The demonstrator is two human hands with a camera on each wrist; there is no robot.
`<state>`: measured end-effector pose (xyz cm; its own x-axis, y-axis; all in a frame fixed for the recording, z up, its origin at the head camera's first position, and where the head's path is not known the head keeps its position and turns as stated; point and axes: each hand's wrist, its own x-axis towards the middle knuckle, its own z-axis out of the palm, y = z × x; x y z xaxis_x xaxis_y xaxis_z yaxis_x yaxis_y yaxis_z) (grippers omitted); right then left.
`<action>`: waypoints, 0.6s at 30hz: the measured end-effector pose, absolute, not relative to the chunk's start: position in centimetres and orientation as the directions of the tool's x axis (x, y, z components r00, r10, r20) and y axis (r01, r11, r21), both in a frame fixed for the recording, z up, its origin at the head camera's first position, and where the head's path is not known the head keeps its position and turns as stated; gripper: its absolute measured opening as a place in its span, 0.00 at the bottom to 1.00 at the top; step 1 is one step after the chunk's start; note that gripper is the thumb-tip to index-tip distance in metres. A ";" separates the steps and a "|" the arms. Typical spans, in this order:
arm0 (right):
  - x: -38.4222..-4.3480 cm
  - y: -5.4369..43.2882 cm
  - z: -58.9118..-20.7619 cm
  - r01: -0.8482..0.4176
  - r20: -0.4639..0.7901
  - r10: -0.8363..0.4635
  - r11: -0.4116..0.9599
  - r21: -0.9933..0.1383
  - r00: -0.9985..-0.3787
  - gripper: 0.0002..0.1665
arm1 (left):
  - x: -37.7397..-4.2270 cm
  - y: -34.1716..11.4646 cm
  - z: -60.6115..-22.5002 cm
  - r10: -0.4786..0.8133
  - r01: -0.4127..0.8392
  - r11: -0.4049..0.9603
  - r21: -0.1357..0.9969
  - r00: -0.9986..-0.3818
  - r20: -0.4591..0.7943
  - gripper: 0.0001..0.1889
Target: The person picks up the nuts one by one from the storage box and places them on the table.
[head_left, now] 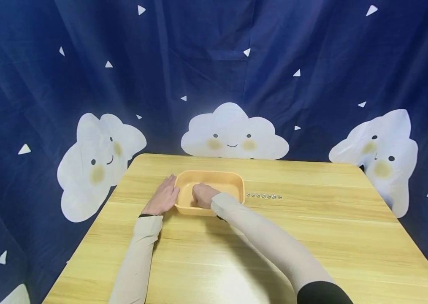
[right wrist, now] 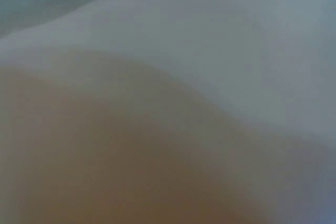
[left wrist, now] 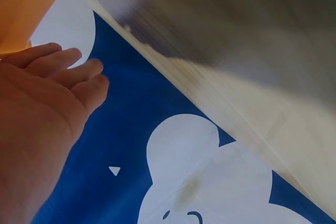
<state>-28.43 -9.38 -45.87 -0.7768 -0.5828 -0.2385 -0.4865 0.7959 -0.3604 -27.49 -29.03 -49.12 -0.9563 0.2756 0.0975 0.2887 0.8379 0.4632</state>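
A light-orange rectangular tray point(head_left: 233, 175) stands on the table toward the back. My left hand point(head_left: 163, 197) lies against its left end, fingers extended. In the left wrist view, the same hand point(left wrist: 42, 108) has relaxed fingers beside the orange tray wall point(left wrist: 26, 9). Down inside the tray is my right hand point(head_left: 203, 195), knuckles up and fingers bent downward. Its fingertips are hidden, so whether it pinches anything does not show. The right wrist view is filled by blurred sleeve and skin. Just right of the tray, several small shiny silver pieces point(head_left: 264, 196) form a row.
The wood-grain table point(head_left: 335, 236) stretches out around the tray. Behind it and at both sides hangs a dark blue curtain point(head_left: 214, 63) with white clouds and triangles. My right forearm point(head_left: 274, 245) crosses over the tray's front right corner.
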 end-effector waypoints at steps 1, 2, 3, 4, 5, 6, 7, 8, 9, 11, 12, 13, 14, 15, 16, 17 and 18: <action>-28.4 -9.3 -45.9 -0.490 -0.231 -0.587 0.791 -0.366 -0.775 0.36 | -27.5 -29.0 -49.1 0.273 0.284 0.840 0.462 -0.958 0.092 0.32; -28.4 -9.2 -46.0 -0.495 -0.225 -0.592 0.787 -0.368 -0.774 0.36 | -27.5 -29.0 -49.1 0.270 0.278 0.841 0.463 -0.959 0.086 0.32; -28.5 -9.2 -46.0 -0.500 -0.218 -0.596 0.784 -0.368 -0.773 0.36 | -27.5 -28.9 -49.1 0.268 0.276 0.842 0.464 -0.960 0.084 0.32; -28.5 -9.1 -46.0 -0.507 -0.209 -0.600 0.780 -0.366 -0.772 0.36 | -27.5 -28.9 -49.1 0.266 0.273 0.843 0.464 -0.961 0.083 0.32; -28.5 -9.1 -46.0 -0.514 -0.203 -0.604 0.777 -0.363 -0.770 0.35 | -27.5 -28.9 -49.1 0.263 0.270 0.843 0.465 -0.961 0.082 0.32; -28.5 -9.1 -46.0 -0.518 -0.199 -0.607 0.775 -0.362 -0.769 0.35 | -27.6 -28.9 -49.1 0.263 0.271 0.843 0.464 -0.961 0.084 0.32; -28.6 -9.0 -46.0 -0.519 -0.198 -0.609 0.774 -0.363 -0.768 0.34 | -27.6 -28.9 -49.1 0.263 0.272 0.845 0.461 -0.961 0.084 0.32; -28.6 -9.0 -46.0 -0.519 -0.201 -0.609 0.774 -0.362 -0.767 0.34 | -27.6 -28.9 -49.1 0.265 0.273 0.845 0.460 -0.961 0.084 0.33; -28.6 -9.0 -45.9 -0.521 -0.204 -0.611 0.774 -0.360 -0.765 0.34 | -27.7 -28.8 -49.1 0.267 0.277 0.847 0.455 -0.960 0.087 0.33; -28.6 -9.0 -45.9 -0.519 -0.214 -0.611 0.774 -0.362 -0.762 0.34 | -27.7 -28.8 -49.2 0.266 0.275 0.849 0.450 -0.960 0.085 0.33; -28.6 -9.0 -45.9 -0.518 -0.217 -0.610 0.775 -0.362 -0.762 0.34 | -27.7 -28.8 -49.1 0.267 0.276 0.850 0.448 -0.960 0.085 0.33; -28.6 -9.0 -45.9 -0.518 -0.218 -0.610 0.776 -0.360 -0.762 0.34 | -27.7 -28.8 -49.1 0.266 0.275 0.851 0.447 -0.960 0.083 0.33; -28.6 -9.0 -45.9 -0.521 -0.214 -0.611 0.776 -0.356 -0.762 0.33 | -27.6 -28.8 -49.0 0.266 0.275 0.853 0.444 -0.960 0.084 0.33; -28.6 -9.1 -45.9 -0.527 -0.213 -0.614 0.775 -0.349 -0.760 0.33 | -27.5 -28.8 -49.0 0.265 0.275 0.855 0.439 -0.960 0.086 0.33; -28.6 -9.1 -45.9 -0.531 -0.212 -0.615 0.774 -0.345 -0.759 0.34 | -27.5 -28.8 -48.9 0.263 0.273 0.858 0.436 -0.961 0.084 0.33; -28.6 -9.2 -45.9 -0.534 -0.211 -0.617 0.774 -0.341 -0.758 0.35 | -27.4 -28.8 -48.9 0.263 0.274 0.860 0.430 -0.961 0.087 0.33; -28.6 -9.2 -46.0 -0.536 -0.211 -0.617 0.774 -0.336 -0.758 0.36 | -27.3 -28.9 -48.9 0.263 0.277 0.861 0.426 -0.960 0.091 0.33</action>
<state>-28.59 -9.21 -45.98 -0.7583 -0.6168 -0.2112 -0.5362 0.7743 -0.3361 -27.35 -28.87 -48.85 -0.9604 0.2633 0.0910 0.2766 0.8614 0.4260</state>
